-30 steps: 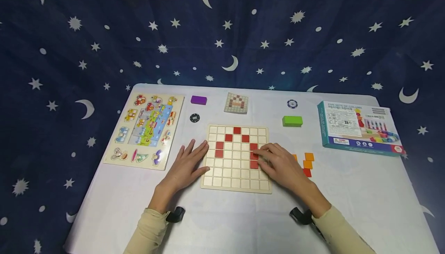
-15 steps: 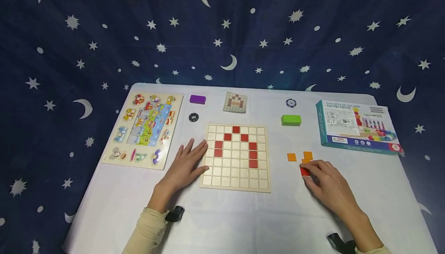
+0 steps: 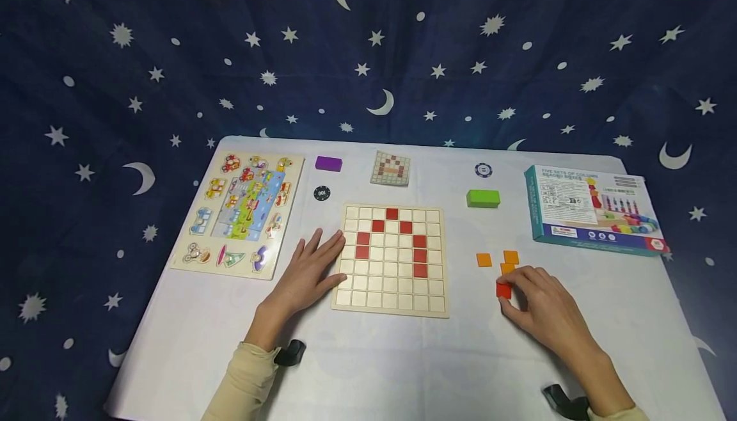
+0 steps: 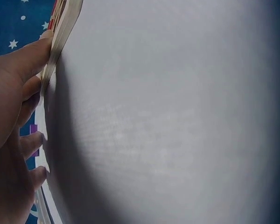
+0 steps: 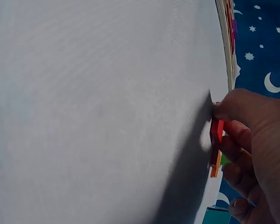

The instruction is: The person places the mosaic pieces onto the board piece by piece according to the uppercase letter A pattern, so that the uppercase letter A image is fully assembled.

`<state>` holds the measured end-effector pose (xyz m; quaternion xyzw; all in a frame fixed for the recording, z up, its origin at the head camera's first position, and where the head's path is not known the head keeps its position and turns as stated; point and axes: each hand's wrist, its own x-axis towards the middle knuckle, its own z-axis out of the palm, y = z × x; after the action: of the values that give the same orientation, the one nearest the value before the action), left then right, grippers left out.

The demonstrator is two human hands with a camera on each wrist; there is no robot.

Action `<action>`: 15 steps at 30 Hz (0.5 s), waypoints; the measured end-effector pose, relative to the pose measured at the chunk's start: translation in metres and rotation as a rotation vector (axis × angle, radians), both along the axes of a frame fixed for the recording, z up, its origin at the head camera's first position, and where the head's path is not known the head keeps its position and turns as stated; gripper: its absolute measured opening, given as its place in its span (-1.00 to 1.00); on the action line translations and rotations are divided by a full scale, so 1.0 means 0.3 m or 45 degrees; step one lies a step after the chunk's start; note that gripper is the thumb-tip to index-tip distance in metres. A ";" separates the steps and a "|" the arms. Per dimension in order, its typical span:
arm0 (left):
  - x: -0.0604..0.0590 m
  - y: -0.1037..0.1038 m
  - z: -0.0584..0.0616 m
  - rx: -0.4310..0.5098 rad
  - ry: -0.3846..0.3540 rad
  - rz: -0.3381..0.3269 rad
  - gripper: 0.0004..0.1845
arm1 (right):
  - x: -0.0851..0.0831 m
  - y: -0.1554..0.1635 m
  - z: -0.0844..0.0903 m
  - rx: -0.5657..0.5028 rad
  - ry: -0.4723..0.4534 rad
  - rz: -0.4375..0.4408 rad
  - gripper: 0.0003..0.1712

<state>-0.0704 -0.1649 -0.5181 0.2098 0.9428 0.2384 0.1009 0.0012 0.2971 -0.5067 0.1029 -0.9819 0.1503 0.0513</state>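
Observation:
My right hand (image 3: 541,302) pinches a red square tile (image 3: 503,290) between thumb and fingertips, at the near end of a small group of tiles. In the right wrist view the red tile (image 5: 217,129) stands slightly tilted under the thumb. Orange tiles (image 3: 510,257) lie just beyond it, and another orange tile (image 3: 483,260) sits a little to the left. My left hand (image 3: 305,277) rests with spread fingers at the left edge of a wooden grid board (image 3: 377,286); in the left wrist view its thumb touches the board's edge (image 4: 60,39). Several red tiles form an arch on the board.
Behind the board stand a pattern card (image 3: 390,169), a purple block (image 3: 328,164) and a black chip (image 3: 322,193). A picture puzzle board (image 3: 178,261) lies at left. To the right are a green block (image 3: 483,198), a blue-white chip (image 3: 483,170) and a toy box (image 3: 593,206).
My right hand left the grid board, went right to the loose tiles and drew a red tile slightly nearer, away from the orange ones. My left hand stayed at the board's edge.

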 end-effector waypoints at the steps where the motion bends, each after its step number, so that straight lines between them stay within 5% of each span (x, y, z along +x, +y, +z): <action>1: 0.000 0.000 0.001 0.003 0.001 0.000 -0.15 | -0.003 -0.002 -0.002 -0.002 0.019 0.006 -0.57; 15: 0.001 0.001 0.004 0.019 0.003 0.011 -0.15 | -0.108 -0.243 -0.006 -0.225 0.161 0.176 -0.68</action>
<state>-0.0700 -0.1646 -0.5169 0.2070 0.9420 0.2457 0.0971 -0.0313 0.2242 -0.5085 0.1748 -0.9502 0.2328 0.1114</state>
